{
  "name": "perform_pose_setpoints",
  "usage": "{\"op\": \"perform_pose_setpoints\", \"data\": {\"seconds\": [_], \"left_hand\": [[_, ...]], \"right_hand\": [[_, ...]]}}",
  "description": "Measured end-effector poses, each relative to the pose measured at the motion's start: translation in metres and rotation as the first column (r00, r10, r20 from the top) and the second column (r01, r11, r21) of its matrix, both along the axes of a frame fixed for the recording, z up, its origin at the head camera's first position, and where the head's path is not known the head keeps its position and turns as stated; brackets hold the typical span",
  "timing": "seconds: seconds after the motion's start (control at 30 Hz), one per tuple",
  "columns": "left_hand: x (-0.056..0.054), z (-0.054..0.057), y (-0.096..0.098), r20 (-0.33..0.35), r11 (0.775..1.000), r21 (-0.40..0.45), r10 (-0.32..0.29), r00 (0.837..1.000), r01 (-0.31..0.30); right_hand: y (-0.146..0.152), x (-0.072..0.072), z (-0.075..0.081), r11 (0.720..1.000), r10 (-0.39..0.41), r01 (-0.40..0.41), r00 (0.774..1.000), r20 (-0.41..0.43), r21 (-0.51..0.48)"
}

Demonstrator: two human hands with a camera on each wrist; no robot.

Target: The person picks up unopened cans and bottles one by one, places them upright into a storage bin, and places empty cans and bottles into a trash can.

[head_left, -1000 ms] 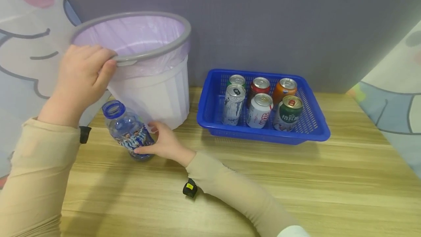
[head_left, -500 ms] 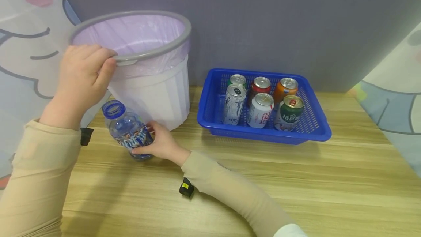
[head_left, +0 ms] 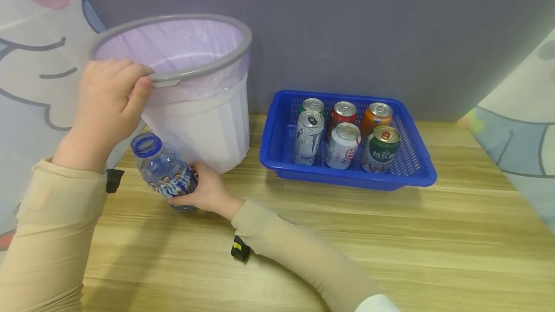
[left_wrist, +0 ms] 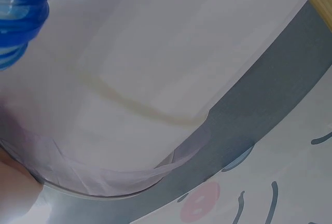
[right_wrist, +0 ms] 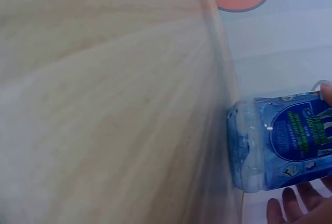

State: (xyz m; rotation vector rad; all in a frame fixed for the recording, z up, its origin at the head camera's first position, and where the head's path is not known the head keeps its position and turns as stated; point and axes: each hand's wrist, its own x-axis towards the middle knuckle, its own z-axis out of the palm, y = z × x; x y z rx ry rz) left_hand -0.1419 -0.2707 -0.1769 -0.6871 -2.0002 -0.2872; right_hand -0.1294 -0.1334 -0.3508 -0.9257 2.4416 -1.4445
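Note:
My left hand [head_left: 113,95] grips the grey rim of a white trash bin [head_left: 204,124], lined with a thin purple bag, in the head view. Right in front of the bin stands a clear plastic bottle [head_left: 166,172] with a blue neck, no cap, and a printed blue label. My right hand [head_left: 208,189] holds this bottle low on its side, thumb across the front and fingers behind. The right wrist view shows the bottle [right_wrist: 282,141] sideways, with fingertips [right_wrist: 290,203] along it. Only the bottle's blue neck [left_wrist: 21,14] appears in the left wrist view, beside the bin wall.
A blue plastic basket [head_left: 334,177] with several drink cans [head_left: 342,146] stands right of the bin on the wooden table [head_left: 390,244]. Behind rises a grey panel [head_left: 368,28]. Cartoon-printed sheets [head_left: 39,61] flank the table.
My right hand has moved slightly left and closed in around the bottle. The bottle has shifted a little to the left. My left hand stays on the bin's rim.

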Motion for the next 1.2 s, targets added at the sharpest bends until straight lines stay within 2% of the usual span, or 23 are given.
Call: {"op": "perform_pose_setpoints", "data": {"seconds": [0.17,0.63,1.0,1.2], "left_hand": [[0.0,-0.001,0.0,-0.009,1.0,0.011,-0.005,1.0,0.005],[0.001,0.0,0.001,0.014,1.0,0.016,0.01,1.0,-0.01],[0.001,-0.002,0.002,0.011,0.999,0.037,0.011,1.0,-0.011],[0.001,-0.003,0.003,0.001,0.998,0.054,0.014,1.0,-0.014]], "right_hand": [[-0.005,-0.002,-0.001,0.999,0.028,-0.029,0.999,-0.031,-0.024],[0.001,-0.003,-0.001,0.996,0.082,-0.078,0.994,0.07,-0.046],[0.011,-0.002,0.003,0.995,0.095,-0.093,0.993,0.068,-0.032],[0.021,-0.001,0.007,0.993,0.092,-0.08,0.986,0.142,-0.085]]}}
